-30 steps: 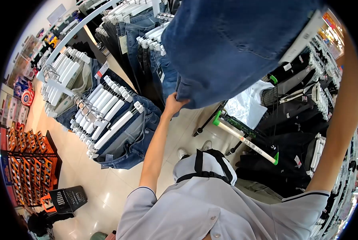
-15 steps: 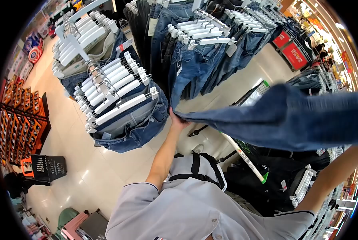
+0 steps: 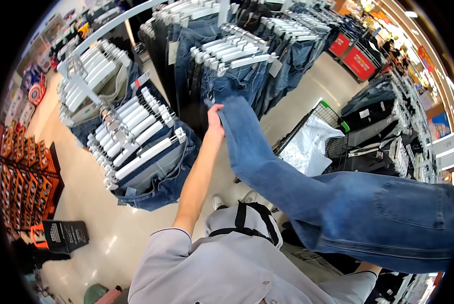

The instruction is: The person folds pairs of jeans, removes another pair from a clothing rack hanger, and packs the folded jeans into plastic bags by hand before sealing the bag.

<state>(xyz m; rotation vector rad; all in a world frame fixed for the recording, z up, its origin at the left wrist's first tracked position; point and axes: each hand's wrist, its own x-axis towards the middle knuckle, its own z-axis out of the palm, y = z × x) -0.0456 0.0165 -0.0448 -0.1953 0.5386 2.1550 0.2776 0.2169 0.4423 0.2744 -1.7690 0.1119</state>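
A pair of blue jeans (image 3: pixel 308 197) stretches across the right half of the head view, a back pocket showing near its far right end. My left hand (image 3: pixel 215 121) is closed on the end of a leg, close to the hanging jeans (image 3: pixel 234 83) on the rack. My right forearm (image 3: pixel 369 267) passes beneath the raised jeans toward the right edge. The jeans hide my right hand, so its fingers do not show.
More jeans on white hangers (image 3: pixel 143 164) hang at the left. A shopping cart (image 3: pixel 346 144) with a white plastic bag (image 3: pixel 310 147) stands beyond the held jeans. Dark clothes (image 3: pixel 371 114) hang at the right. A black basket (image 3: pixel 70 235) stands on the floor.
The left hand has moved up with the leg end. The jeans now slope down toward the right and hang lower there, with a back pocket turned into view. The cart's bag shows more.
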